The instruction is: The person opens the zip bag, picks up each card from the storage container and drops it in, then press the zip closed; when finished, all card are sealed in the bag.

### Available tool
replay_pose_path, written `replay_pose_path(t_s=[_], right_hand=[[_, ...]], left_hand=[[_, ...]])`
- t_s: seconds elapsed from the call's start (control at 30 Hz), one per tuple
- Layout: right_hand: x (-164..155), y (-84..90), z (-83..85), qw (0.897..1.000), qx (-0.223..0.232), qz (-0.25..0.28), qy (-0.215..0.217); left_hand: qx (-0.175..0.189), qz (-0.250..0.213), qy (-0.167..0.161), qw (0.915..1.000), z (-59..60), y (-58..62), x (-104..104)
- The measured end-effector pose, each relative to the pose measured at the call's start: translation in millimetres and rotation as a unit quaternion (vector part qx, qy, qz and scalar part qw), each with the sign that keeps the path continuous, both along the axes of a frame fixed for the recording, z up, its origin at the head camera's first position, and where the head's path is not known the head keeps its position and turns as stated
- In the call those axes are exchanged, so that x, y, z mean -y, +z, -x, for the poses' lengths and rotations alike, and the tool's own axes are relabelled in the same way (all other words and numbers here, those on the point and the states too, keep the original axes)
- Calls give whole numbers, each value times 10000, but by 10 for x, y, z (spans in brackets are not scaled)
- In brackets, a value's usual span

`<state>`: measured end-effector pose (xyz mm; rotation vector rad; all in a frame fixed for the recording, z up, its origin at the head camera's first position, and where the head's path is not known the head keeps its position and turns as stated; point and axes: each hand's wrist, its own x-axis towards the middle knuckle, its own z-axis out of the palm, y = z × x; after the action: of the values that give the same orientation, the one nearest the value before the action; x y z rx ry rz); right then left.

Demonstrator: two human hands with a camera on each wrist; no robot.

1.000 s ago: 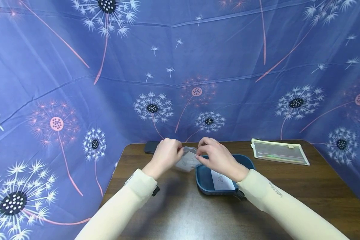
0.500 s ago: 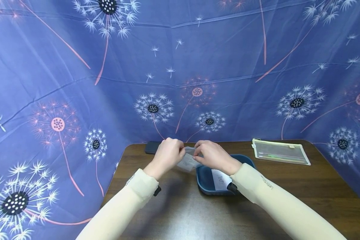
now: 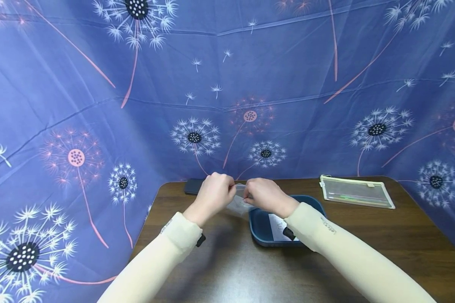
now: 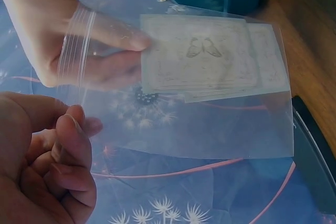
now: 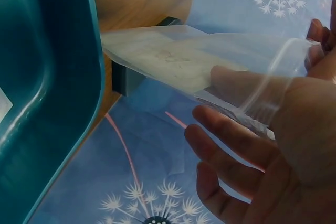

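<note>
Both hands hold a clear zip bag point(image 3: 238, 203) up over the back of the brown table point(image 3: 364, 235). My left hand point(image 3: 214, 192) pinches the bag's zip edge, seen low at the left in the left wrist view point(image 4: 63, 145). My right hand point(image 3: 263, 193) grips the same edge close beside it, its fingers point(image 4: 113, 32) showing through the plastic. Inside the bag lie pale cards point(image 4: 202, 56) with a butterfly print. In the right wrist view the bag point(image 5: 199, 59) stretches away from my right hand point(image 5: 247, 129).
A dark blue tray point(image 3: 258, 230) holding a white card point(image 3: 277, 223) sits under my right forearm. A dark phone point(image 3: 193, 185) lies at the back left. A clear zip pouch point(image 3: 355, 192) lies at the back right. Blue dandelion cloth point(image 3: 227, 84) surrounds the table.
My right hand has slid left along the bag's top edge until it nearly meets the left hand. The bag stays raised between them.
</note>
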<state>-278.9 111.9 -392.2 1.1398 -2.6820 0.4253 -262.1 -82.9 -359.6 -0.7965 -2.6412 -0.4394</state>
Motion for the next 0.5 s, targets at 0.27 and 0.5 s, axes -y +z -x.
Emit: replay_pose_path(t_s=[0.27, 0.5], right_hand=[[55, -66, 24, 9985, -485, -79, -253], [63, -54, 20, 9969, -765, 130, -110]], left_hand=[[46, 33, 60, 10000, 9, 18, 12], [-54, 78, 141, 9999, 17, 24, 34]])
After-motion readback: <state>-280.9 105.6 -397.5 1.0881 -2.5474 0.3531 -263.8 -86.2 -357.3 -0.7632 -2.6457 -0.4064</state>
